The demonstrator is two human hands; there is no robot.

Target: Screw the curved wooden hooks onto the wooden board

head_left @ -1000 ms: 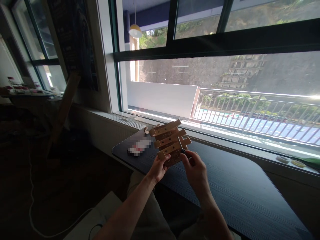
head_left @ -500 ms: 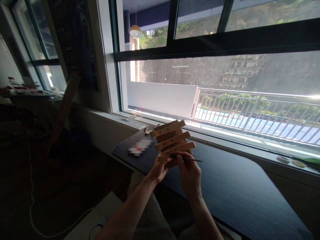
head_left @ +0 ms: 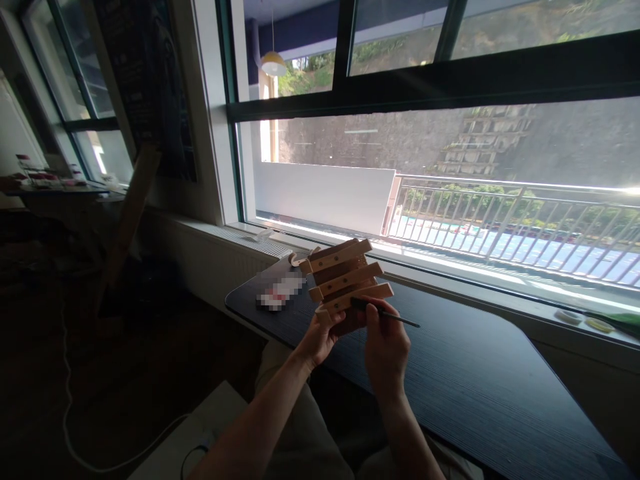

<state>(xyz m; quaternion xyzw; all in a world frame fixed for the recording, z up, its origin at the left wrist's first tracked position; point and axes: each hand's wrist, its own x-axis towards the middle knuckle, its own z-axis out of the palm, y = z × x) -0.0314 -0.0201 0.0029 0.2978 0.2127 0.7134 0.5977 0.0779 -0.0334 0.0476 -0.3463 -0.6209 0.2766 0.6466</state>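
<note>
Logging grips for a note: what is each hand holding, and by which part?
Left hand grips the slatted wooden piece at its lower end; right hand pinches a thin dark tool by its handle end.

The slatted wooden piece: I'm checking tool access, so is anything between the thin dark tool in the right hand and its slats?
Nothing visible. The right hand holds the thin dark tool against the slatted wooden piece, which the left hand grips from below.

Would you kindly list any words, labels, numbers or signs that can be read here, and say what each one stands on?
No text can be read.
The packet on the dark table is blurred out.
The wooden piece in the left hand shows only small holes, no marking.
The thin dark tool in the right hand bears no visible lettering.
The dark panel beside the window is too dim to read.
</note>
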